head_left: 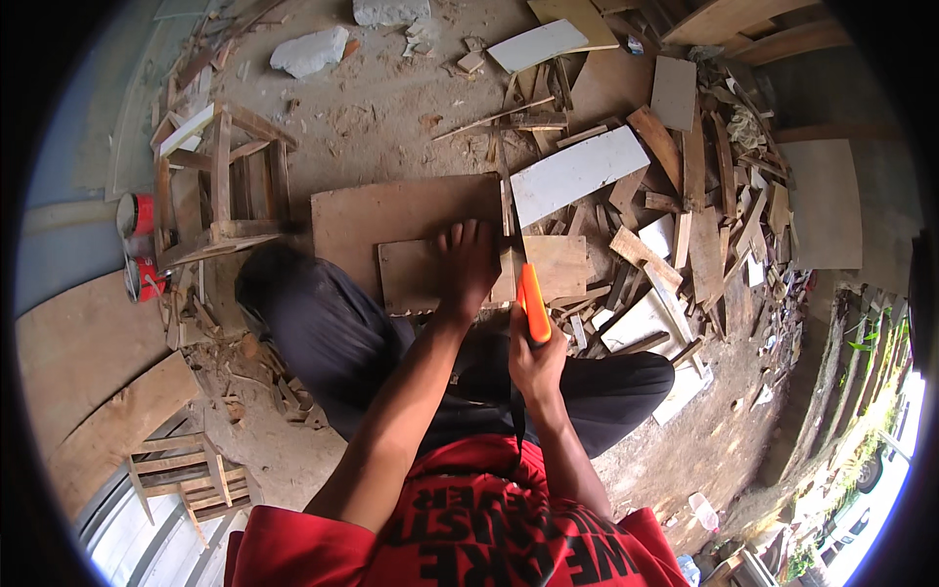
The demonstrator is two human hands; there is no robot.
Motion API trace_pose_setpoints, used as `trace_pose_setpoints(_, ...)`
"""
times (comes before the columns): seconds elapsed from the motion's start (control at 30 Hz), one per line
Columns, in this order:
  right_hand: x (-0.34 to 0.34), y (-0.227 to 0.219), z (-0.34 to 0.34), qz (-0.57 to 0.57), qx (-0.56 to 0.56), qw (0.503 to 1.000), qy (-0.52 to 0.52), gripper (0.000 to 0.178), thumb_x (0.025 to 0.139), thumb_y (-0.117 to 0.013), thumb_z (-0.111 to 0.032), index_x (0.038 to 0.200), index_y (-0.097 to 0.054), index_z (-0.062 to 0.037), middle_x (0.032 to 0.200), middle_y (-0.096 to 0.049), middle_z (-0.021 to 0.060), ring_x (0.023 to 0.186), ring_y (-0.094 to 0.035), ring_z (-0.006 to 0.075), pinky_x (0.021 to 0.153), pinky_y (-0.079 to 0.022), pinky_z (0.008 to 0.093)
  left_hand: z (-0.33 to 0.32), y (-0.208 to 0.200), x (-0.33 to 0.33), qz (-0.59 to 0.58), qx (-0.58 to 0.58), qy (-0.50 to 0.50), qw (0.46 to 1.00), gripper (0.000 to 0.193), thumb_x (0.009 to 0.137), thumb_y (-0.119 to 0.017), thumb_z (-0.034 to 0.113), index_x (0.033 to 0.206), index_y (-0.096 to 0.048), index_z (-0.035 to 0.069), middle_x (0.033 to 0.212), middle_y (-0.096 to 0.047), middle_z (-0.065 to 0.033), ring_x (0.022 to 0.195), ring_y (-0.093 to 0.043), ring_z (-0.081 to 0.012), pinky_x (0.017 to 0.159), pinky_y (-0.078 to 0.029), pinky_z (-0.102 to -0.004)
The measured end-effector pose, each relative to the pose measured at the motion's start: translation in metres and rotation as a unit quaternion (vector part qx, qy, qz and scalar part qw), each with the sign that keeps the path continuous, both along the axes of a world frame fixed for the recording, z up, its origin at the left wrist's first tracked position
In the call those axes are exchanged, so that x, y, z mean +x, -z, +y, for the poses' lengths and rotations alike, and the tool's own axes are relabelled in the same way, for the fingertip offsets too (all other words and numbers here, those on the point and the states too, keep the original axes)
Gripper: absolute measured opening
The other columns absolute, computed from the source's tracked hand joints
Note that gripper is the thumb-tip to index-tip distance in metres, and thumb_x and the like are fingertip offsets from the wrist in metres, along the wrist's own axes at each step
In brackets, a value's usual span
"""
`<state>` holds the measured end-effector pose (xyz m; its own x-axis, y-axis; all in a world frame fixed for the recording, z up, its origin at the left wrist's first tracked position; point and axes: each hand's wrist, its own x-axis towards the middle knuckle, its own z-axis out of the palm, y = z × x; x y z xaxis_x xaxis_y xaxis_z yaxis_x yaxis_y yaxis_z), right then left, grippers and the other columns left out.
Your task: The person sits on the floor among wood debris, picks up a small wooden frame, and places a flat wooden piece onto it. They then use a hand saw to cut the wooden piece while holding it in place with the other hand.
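My right hand (537, 360) is closed round the orange handle of a handsaw (533, 305). The blade points away from me and lies across a small wooden board (411, 279), which extends to both sides of it. My left hand (469, 262) lies flat on this board, just left of the blade, with its fingers apart. Beneath the board is a larger brown wooden panel (386, 207). The blade's far end narrows near loose scraps, and its cutting edge is hard to make out.
Wood offcuts (699, 245) are heaped to the right, with a white board (579, 174) close to the blade. At left stand a wooden stool frame (223, 186) and red cans (144, 279). A concrete chunk (309, 53) lies on the dirt floor ahead.
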<state>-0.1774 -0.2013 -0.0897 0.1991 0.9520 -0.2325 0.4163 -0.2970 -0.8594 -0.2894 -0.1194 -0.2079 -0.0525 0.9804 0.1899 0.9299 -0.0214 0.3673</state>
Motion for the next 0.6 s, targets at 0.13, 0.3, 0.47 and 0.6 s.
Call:
trace_pose_setpoints(0.13, 0.023, -0.028, -0.079, 0.051, -0.066, 0.996, 0.018, 0.02, 0.095, -0.065, -0.014, 0.084, -0.06, 0.0019, 0.056, -0.048, 0.0011, 0.055, -0.042, 0.0039, 0.048, -0.036, 0.0262, -0.001, -0.003, -0.001, -0.007, 0.016, 0.011, 1.0, 0.013, 0.084, -0.058, 0.014, 0.096, -0.056, 0.01, 0.1, -0.058, -0.0096, 0.1, -0.055, -0.0294, 0.09, -0.04, -0.0465)
trace_pose_setpoints(0.3, 0.05, -0.055, -0.138, 0.066, -0.091, 0.994, 0.002, 0.014, 0.095, -0.06, -0.008, 0.089, -0.061, 0.004, 0.061, -0.053, -0.0002, 0.056, -0.046, 0.0044, 0.049, -0.037, 0.0253, 0.001, 0.001, -0.002, -0.034, 0.032, 0.014, 0.999, 0.022, 0.08, -0.057, 0.01, 0.102, -0.058, 0.009, 0.104, -0.06, -0.0099, 0.101, -0.056, -0.0301, 0.095, -0.038, -0.0471)
trace_pose_setpoints(0.47, 0.031, -0.05, -0.067, 0.099, -0.055, 0.993, 0.017, 0.017, 0.095, -0.063, -0.012, 0.09, -0.062, 0.0041, 0.061, -0.053, 0.0028, 0.058, -0.046, 0.0048, 0.051, -0.039, 0.0252, -0.001, -0.002, -0.004, -0.032, 0.021, 0.018, 0.999, 0.017, 0.084, -0.058, 0.014, 0.1, -0.059, 0.009, 0.101, -0.059, -0.01, 0.1, -0.055, -0.03, 0.094, -0.039, -0.0474)
trace_pose_setpoints(0.6, 0.008, 0.019, 0.021, 0.035, -0.012, 0.999, -0.018, 0.025, 0.096, -0.063, -0.018, 0.087, -0.063, 0.0047, 0.06, -0.054, 0.005, 0.06, -0.048, 0.0068, 0.053, -0.041, 0.0283, -0.002, -0.003, -0.003, -0.003, 0.019, 0.019, 1.0, 0.015, 0.086, -0.06, 0.019, 0.097, -0.059, 0.009, 0.096, -0.058, -0.0096, 0.096, -0.055, -0.0287, 0.092, -0.04, -0.0462)
